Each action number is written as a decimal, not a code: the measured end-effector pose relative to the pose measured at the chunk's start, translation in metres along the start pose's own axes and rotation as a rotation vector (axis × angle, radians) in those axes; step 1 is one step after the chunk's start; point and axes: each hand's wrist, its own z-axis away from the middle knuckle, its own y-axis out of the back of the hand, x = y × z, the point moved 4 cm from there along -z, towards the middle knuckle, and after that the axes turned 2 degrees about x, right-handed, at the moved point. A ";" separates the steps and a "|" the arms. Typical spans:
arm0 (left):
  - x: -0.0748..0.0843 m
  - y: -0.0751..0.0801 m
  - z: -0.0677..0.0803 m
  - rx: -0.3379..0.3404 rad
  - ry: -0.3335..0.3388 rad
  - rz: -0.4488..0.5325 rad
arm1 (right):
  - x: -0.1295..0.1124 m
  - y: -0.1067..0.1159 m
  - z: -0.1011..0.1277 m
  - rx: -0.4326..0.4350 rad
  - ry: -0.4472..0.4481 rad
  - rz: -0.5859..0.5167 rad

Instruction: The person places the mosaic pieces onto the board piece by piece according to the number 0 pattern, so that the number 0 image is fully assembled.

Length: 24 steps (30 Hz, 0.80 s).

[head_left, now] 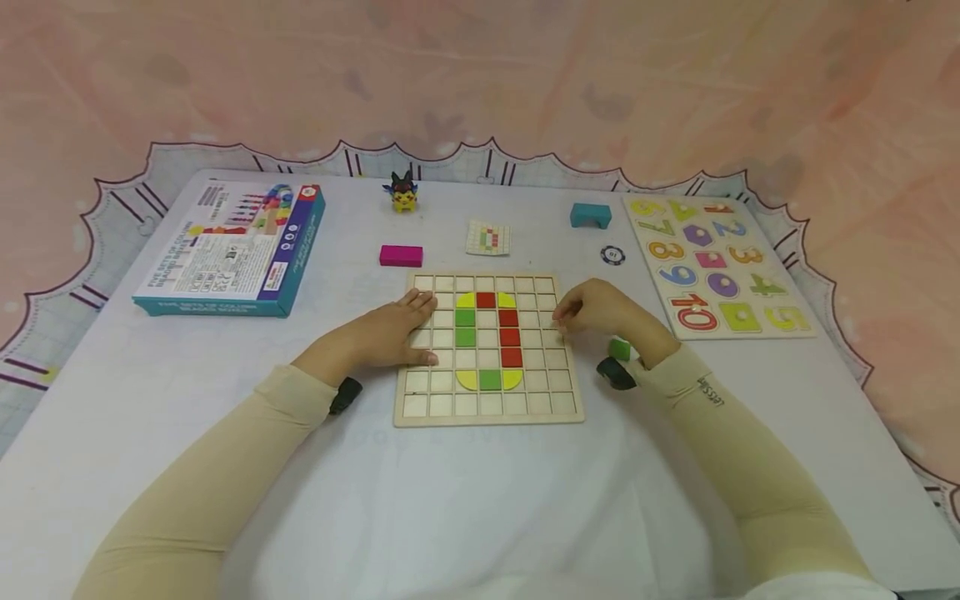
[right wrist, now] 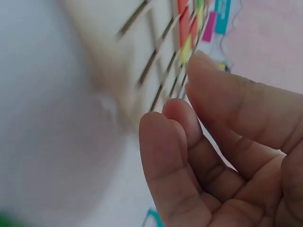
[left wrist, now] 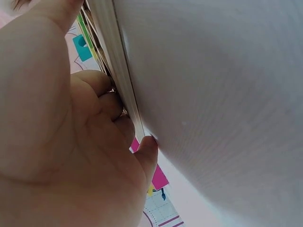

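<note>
A wooden grid board lies on the table between both hands. Red square tiles, green square tiles and yellow rounded tiles form a ring in its middle cells. My left hand rests on the board's left edge, fingers spread; in the left wrist view the palm lies beside the board's side. Over the right edge hovers my right hand, its fingers loosely bent. The right wrist view shows nothing between those fingers. A green piece lies beside the right wrist.
Behind the board lie a small pattern card, a magenta block, a toy figure, a teal arch block and a round chip. A box stands left; a number puzzle lies right.
</note>
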 end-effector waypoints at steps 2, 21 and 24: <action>0.000 0.000 0.001 -0.002 0.003 0.006 | 0.011 0.003 0.004 0.012 -0.007 0.007; 0.000 0.000 0.000 -0.001 0.003 -0.002 | 0.069 0.014 0.044 0.048 -0.084 0.002; 0.000 0.000 0.000 -0.001 0.003 0.001 | 0.068 0.011 0.042 0.056 -0.072 0.003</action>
